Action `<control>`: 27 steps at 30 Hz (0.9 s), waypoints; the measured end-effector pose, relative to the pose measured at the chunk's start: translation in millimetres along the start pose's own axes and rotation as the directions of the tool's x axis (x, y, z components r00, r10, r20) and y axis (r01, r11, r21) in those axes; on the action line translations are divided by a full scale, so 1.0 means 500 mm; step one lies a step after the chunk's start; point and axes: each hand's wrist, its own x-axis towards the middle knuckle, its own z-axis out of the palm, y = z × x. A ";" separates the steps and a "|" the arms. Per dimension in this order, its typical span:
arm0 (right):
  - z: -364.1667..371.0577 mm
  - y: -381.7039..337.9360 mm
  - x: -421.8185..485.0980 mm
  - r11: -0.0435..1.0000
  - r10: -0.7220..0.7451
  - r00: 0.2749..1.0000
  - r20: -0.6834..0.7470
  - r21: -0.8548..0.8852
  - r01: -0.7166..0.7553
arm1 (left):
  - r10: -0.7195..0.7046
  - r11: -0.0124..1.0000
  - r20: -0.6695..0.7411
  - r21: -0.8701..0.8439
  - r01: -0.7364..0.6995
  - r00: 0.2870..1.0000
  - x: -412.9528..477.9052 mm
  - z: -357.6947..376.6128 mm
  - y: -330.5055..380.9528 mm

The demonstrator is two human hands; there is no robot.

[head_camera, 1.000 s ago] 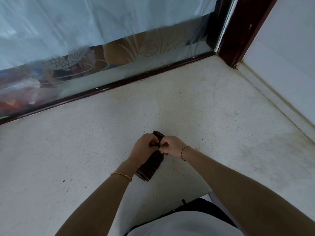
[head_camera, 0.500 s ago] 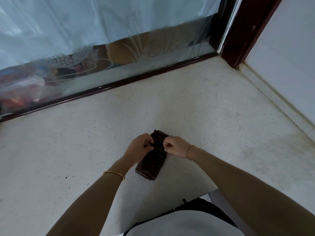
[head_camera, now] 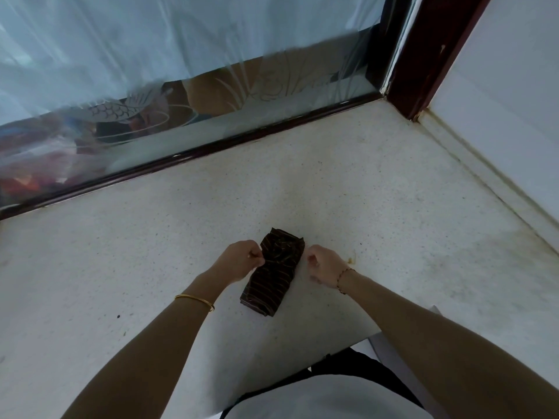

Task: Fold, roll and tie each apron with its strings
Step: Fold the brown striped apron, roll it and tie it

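Apron (head_camera: 273, 272), dark brown with thin stripes, lies rolled up in a small bundle on the white speckled desk (head_camera: 393, 207), near its front edge. The left hand (head_camera: 242, 261) is at the bundle's left side, fingers curled and touching the cloth. The right hand (head_camera: 325, 267) is just beside the right side, fingers curled too. The strings are too thin and dark to see (so I cannot tell if either hand holds one). A gold bangle (head_camera: 195, 300) is on the left wrist. Behind the desk stands frosted glass (head_camera: 181, 71), with only blurry shapes showing through.
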 end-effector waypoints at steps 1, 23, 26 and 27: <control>0.003 0.003 -0.005 0.992 0.082 0.996 0.025 0.089 -0.084 | 0.016 1.000 0.018 -0.001 -0.016 1.000 0.002 -0.003 0.008; -0.289 -0.024 -0.172 0.514 -0.006 0.984 -0.176 0.844 0.154 | 0.475 0.723 0.123 -0.619 -0.307 0.872 0.077 -0.120 0.446; -0.378 -0.038 -0.220 0.529 0.001 0.940 -0.341 0.798 0.289 | 0.547 0.676 0.088 -0.633 -0.377 0.832 0.078 -0.138 0.564; -0.420 -0.042 -0.244 0.553 0.017 0.911 -0.412 0.763 0.335 | 0.581 0.658 0.076 -0.630 -0.413 0.810 0.077 -0.145 0.615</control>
